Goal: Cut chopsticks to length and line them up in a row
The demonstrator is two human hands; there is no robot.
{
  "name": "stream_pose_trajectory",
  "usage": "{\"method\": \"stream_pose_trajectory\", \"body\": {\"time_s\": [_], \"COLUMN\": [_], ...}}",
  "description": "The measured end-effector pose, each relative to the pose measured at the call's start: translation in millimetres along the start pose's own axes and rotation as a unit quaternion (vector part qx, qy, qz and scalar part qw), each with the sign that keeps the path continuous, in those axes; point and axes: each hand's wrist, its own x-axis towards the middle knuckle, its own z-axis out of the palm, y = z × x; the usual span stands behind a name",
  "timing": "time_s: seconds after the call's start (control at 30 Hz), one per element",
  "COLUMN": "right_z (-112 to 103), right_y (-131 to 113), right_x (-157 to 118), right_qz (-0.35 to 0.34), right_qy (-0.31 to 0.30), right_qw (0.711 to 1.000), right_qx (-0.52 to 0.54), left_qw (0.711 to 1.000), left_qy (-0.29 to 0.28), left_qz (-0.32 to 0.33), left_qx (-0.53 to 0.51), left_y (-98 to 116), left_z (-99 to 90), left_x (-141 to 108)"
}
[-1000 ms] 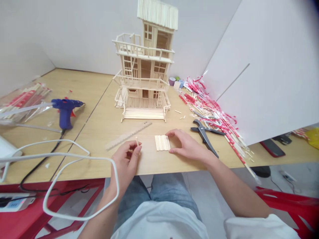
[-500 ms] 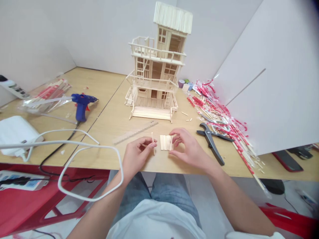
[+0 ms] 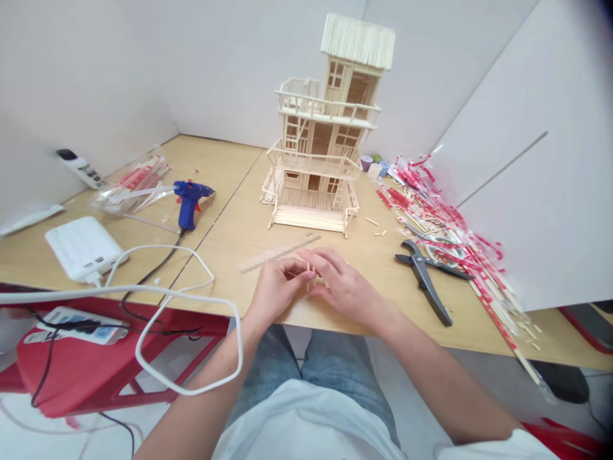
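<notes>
Near the table's front edge my left hand [image 3: 282,285] pinches a short wooden stick [image 3: 309,278] between thumb and fingers. My right hand [image 3: 338,278] curls in from the right, its fingertips at the same spot, around small pale sticks. The little stick panel is mostly hidden beneath my right fingers. Just behind the hands lies a clear ruler [image 3: 280,253]. Farther back stands a multi-storey stick house [image 3: 311,217] with railings and a slatted roof.
At left are a blue glue gun [image 3: 188,203], a white power bank [image 3: 83,246] and looped white cable [image 3: 237,345]. Black-handled cutters [image 3: 424,281] and a pile of red-wrapped sticks [image 3: 479,268] lie at right. A bag of sticks [image 3: 138,185] is at back left.
My right hand has moved left to meet my left hand, covering the stick panel that showed between them. The whole view has shifted, so the table items appear farther right.
</notes>
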Motion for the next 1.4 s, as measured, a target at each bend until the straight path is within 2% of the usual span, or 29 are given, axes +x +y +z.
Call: {"method": "stream_pose_trajectory", "body": {"time_s": [0.13, 0.27, 0.43, 0.53, 0.67, 0.77, 0.93, 1.1, 1.23, 1.33, 1.4], "right_z": [-2, -2, 3, 6, 10, 9, 3, 4, 6, 2, -4], "right_y": [-2, -6, -9, -8, -7, -8, -10, -11, -14, -13, -10], "right_x": [0, 4, 11, 12, 9, 8, 10, 10, 11, 13, 12], "right_qz": [0.069, 0.137, 0.191, 0.187, 0.166, 0.160, 0.167, 0.176, 0.171, 0.188, 0.220], "right_qy": [0.072, 0.086, 0.138, 0.150, 0.147, 0.140, 0.093, 0.095, 0.091, 0.118, 0.176], "right_qw": [0.991, 0.971, 0.941, 0.944, 0.955, 0.958, 0.961, 0.957, 0.961, 0.947, 0.917], "right_qx": [0.095, 0.177, 0.242, 0.228, 0.195, 0.190, 0.201, 0.209, 0.199, 0.232, 0.284], "left_qw": [1.000, 0.999, 0.999, 0.997, 0.991, 0.990, 0.987, 0.984, 0.983, 0.987, 0.993], "left_qy": [-0.010, -0.012, 0.003, 0.013, -0.012, -0.017, -0.011, -0.029, -0.021, -0.021, -0.024], "left_qz": [0.012, 0.031, 0.035, 0.047, 0.054, 0.057, 0.059, 0.056, 0.055, 0.032, 0.012], "left_qx": [0.004, 0.007, 0.017, 0.065, 0.124, 0.130, 0.151, 0.164, 0.175, 0.154, 0.116], "left_y": [-3, -4, -4, -4, -6, -6, -5, -7, -9, -8, -7], "left_z": [0.1, 0.2, -1.4, -2.9, -3.9, -3.1, -0.8, -1.9, -3.0, -4.1, -5.9], "left_x": [-3, -3, -6, -8, -8, -8, -8, -9, -9, -8, -8]}}
